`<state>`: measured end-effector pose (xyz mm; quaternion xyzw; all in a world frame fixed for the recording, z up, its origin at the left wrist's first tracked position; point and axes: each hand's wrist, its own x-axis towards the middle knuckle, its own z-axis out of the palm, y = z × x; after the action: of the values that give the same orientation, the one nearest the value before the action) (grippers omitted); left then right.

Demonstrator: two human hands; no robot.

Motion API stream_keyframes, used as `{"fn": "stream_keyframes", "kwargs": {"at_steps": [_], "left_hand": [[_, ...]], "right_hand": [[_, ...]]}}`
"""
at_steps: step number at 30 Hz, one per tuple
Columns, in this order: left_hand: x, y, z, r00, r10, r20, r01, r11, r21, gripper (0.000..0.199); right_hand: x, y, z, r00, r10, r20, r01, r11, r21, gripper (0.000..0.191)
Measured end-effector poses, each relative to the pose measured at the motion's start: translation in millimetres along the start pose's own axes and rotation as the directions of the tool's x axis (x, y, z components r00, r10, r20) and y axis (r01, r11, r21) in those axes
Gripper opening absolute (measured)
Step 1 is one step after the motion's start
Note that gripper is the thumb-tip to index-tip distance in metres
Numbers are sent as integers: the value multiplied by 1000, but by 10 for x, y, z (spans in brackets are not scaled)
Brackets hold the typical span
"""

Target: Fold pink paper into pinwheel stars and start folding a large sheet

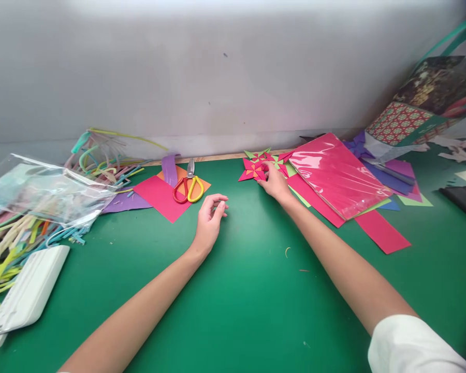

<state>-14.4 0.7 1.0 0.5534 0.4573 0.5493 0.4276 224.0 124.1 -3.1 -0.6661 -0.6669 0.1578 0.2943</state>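
Note:
My right hand [275, 180] reaches to the back of the table, its fingers closed on a red and orange folded paper star [252, 169]. Other paper stars in red and green [278, 165] lie against it, partly covered by my fingers. My left hand [210, 216] is over the table's middle, loosely curled and open, with nothing in it. Scissors [190, 185] with one red and one yellow handle lie just beyond it, blades pointing to the wall. Under them are a red paper square [161, 196] and an orange sheet [204, 187].
A clear pack of red paper [339, 176] lies right of the stars, over coloured sheets. Farther right are a purple paper star [358, 145] and a patterned bag [402, 123]. Pipe cleaners [11, 248], a clear plastic bag [50, 186] and a white device [29, 287] fill the left side.

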Motion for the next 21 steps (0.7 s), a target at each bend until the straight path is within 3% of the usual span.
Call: {"fn": "stream_keyframes", "kwargs": {"at_steps": [5,7,10,13,15,18,21], "left_hand": [[5,3,2,1000,-13,12,13,1000,2,21],[5,10,5,1000,-19,11,19,1000,7,21],[4,20,8,1000,-31,3,31,999,14,23],[4,21,10,999,-45,0,45,999,20,22],[7,15,12,999,-42,5,42,999,24,22],[14,5,15,999,-28,18,28,999,33,20],[13,2,16,999,-29,33,27,998,51,18]], "right_hand": [[138,112,-16,990,-37,-138,64,979,192,51],[184,165,-102,975,-13,-222,51,985,166,55],[189,261,-321,948,-70,-309,68,998,-16,64],[34,405,-600,968,-108,-228,57,974,-218,51],[-159,533,-773,978,-123,-167,54,928,-370,53],[-494,721,-950,992,36,-120,-89,878,-469,68],[-767,777,-999,993,100,-61,-117,859,-499,75]]}}
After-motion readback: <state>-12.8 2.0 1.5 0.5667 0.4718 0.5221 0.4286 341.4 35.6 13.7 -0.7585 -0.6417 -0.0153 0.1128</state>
